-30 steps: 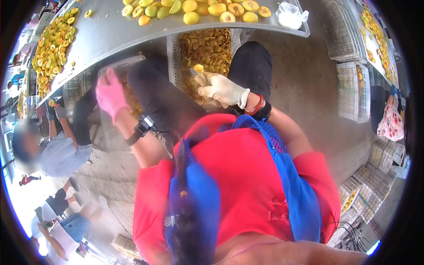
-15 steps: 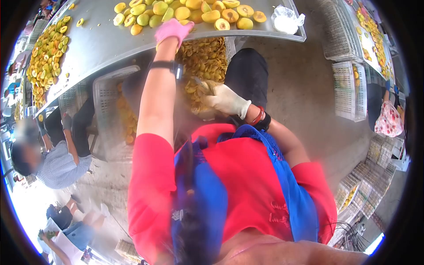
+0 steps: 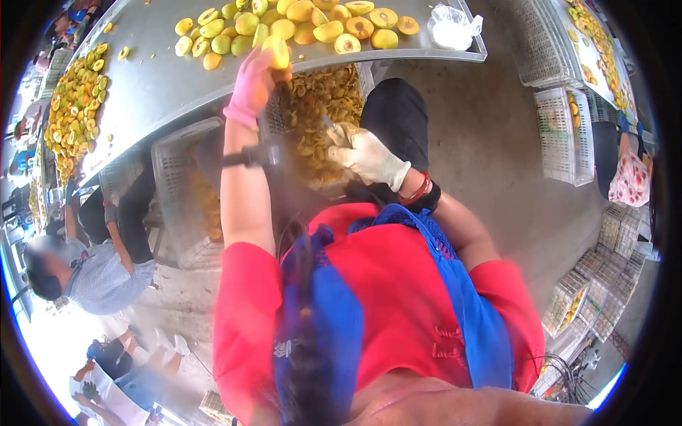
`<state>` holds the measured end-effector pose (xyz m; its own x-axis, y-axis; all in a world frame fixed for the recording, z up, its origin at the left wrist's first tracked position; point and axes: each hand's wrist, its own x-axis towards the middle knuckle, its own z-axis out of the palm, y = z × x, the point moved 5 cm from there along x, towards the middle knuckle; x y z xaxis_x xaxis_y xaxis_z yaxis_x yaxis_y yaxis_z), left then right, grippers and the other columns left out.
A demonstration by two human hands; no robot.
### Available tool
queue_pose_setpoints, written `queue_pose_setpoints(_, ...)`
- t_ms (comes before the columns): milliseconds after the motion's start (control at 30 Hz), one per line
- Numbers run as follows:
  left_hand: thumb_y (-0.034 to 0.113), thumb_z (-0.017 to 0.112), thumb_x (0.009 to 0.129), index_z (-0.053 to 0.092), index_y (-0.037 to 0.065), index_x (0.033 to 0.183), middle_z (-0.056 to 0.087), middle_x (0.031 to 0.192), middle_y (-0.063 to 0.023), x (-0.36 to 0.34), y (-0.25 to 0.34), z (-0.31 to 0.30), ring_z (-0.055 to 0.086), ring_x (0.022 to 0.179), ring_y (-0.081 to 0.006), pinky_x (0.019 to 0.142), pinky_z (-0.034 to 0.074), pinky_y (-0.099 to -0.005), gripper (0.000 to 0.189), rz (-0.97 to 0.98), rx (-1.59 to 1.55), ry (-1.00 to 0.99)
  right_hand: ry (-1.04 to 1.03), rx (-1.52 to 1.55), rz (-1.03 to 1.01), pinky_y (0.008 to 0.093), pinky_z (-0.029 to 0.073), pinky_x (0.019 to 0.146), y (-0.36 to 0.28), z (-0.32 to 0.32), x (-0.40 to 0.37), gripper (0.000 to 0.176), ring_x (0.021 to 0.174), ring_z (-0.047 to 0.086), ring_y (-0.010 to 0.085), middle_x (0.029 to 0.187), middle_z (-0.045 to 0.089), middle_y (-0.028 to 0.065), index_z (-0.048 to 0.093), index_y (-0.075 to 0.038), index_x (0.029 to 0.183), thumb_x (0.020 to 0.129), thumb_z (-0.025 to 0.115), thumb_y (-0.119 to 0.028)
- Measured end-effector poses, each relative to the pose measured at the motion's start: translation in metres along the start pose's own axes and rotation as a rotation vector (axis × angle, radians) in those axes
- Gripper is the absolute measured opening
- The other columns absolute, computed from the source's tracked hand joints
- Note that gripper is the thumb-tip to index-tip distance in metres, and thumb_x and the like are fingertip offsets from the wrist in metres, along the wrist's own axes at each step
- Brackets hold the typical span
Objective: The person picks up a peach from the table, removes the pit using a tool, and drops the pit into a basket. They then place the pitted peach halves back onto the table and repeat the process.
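Observation:
My left hand (image 3: 250,89), in a pink glove, is at the front edge of the metal table (image 3: 163,78), its fingers closed around a yellow peach half (image 3: 277,52). Behind it, several halved yellow peaches (image 3: 302,13) lie piled on the tabletop. My right hand (image 3: 373,156), in a white glove, is closed low over my lap. A small tool with a short metal tip (image 3: 327,121) pokes out of its fist; the grip hides the rest. Below the table edge, a crate (image 3: 366,78) holds a heap of yellow-brown peach pieces (image 3: 323,99).
A knotted clear plastic bag (image 3: 453,28) sits at the table's right corner. Another peach pile (image 3: 77,106) lies to the left, near a seated person (image 3: 106,277). White plastic crates stand left (image 3: 186,199) and right (image 3: 565,135).
My left hand has drawn back from the pile toward me and now holds a peach half. My right hand has shifted slightly to the right, still gripping the tool.

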<state>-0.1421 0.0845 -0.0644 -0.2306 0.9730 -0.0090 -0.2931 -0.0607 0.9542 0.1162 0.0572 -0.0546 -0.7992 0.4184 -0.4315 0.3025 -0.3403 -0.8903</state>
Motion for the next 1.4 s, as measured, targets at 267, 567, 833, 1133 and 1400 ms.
queue_pose_setpoints(267,0.061,0.047,0.097,0.043,0.002,0.145,0.062,0.126,-0.0214,-0.086,0.040,0.058,0.065,0.086,-0.0201,0.062,0.050,-0.0241,0.076,0.036,-0.350,0.061,0.108,-0.320,-0.442,0.0366,0.050,0.063,-0.036,0.014,0.000,0.026,0.065,0.063,0.0251,0.080,0.063,0.0111,0.054,0.000,0.106,0.090,0.066,-0.016)
queue_pose_setpoints(567,0.074,0.039,0.094,0.053,0.002,0.134,0.068,0.114,-0.0145,-0.120,0.053,0.083,0.064,0.085,-0.0145,0.063,0.048,-0.0224,0.084,0.130,0.000,0.108,0.235,-0.714,-0.853,0.0466,0.050,0.059,-0.076,0.032,-0.029,0.025,0.071,0.064,0.0450,0.074,0.063,0.0225,0.050,-0.001,0.100,0.086,0.067,-0.011)
queue_pose_setpoints(833,0.057,0.037,0.103,0.062,-0.002,0.114,0.069,0.107,-0.0170,-0.130,0.062,0.103,0.066,0.091,-0.0260,0.085,0.053,-0.0376,0.065,0.266,0.061,0.232,0.166,-0.666,-0.890,0.0476,0.051,0.061,-0.061,0.034,-0.021,0.028,0.074,0.064,0.0474,0.077,0.064,0.0256,0.049,0.001,0.105,0.086,0.066,-0.012)
queue_pose_setpoints(1133,0.058,0.043,0.101,0.067,0.000,0.097,0.069,0.099,-0.0195,-0.129,0.048,0.109,0.066,0.090,-0.0320,0.085,0.053,-0.0436,0.063,0.258,-0.288,0.357,0.151,-0.692,-0.862,0.0492,0.053,0.064,-0.053,0.040,-0.024,0.033,0.075,0.065,0.0470,0.078,0.064,0.0264,0.049,0.003,0.110,0.085,0.064,-0.011)
queue_pose_setpoints(1400,0.054,0.038,0.103,0.066,-0.002,0.098,0.070,0.099,-0.0189,-0.130,0.050,0.118,0.067,0.089,-0.0286,0.083,0.054,-0.0390,0.064,0.205,-0.133,0.356,0.097,-0.660,-0.786,0.0473,0.054,0.067,-0.058,0.052,-0.035,0.039,0.080,0.067,0.0444,0.089,0.066,0.0253,0.053,0.001,0.121,0.085,0.063,-0.010)
